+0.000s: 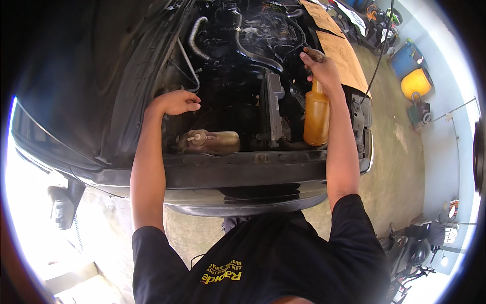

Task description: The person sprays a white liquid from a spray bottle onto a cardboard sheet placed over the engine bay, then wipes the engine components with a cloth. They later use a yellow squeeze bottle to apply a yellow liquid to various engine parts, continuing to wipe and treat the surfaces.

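Both forearms stretch from the near edge over the car's front panel [243, 169] into the engine bay. At far right, the right hand [320, 68] wraps its fingers round the neck of one amber bottle [316, 117], hanging upright. Left hand [176, 103] rests on the left bay edge, fingers loosely curled, holding nothing. One pale reservoir [212, 142] lies between them.
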A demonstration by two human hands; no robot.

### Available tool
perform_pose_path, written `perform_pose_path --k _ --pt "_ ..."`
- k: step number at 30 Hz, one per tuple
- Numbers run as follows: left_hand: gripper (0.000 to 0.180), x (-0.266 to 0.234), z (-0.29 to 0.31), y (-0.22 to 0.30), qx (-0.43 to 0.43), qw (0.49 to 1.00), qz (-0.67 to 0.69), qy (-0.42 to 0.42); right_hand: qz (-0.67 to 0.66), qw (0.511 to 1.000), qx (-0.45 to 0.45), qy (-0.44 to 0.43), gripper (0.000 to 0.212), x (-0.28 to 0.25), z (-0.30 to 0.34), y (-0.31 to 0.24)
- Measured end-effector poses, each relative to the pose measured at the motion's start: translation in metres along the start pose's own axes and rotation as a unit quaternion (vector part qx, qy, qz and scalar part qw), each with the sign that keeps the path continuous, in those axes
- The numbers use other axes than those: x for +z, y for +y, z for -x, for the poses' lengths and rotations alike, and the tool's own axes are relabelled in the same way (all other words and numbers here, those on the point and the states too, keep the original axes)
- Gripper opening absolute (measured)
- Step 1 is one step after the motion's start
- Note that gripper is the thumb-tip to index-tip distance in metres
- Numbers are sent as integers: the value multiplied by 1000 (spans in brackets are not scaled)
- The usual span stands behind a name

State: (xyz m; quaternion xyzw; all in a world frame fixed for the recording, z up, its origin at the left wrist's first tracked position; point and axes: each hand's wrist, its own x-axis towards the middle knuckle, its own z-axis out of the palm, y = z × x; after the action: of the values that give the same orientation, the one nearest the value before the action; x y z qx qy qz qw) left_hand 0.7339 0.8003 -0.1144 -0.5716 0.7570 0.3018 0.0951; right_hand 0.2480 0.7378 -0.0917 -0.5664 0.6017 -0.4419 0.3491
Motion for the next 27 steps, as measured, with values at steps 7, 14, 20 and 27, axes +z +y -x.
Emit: perform_pose_path --k 7,14,20,27 --pt "60 0 -1 -2 -6 1000 21 -10 29 998 31 46 41 -12 -14 15" --pt "57 -3 5 9 -15 999 36 -19 -7 997 18 68 47 -12 -18 26" --pt "55 -1 3 6 -12 1000 19 -17 84 996 26 33 50 -1 -10 24" --pt "56 2 2 1 2 999 28 -17 -7 999 50 -2 52 -3 -10 16"
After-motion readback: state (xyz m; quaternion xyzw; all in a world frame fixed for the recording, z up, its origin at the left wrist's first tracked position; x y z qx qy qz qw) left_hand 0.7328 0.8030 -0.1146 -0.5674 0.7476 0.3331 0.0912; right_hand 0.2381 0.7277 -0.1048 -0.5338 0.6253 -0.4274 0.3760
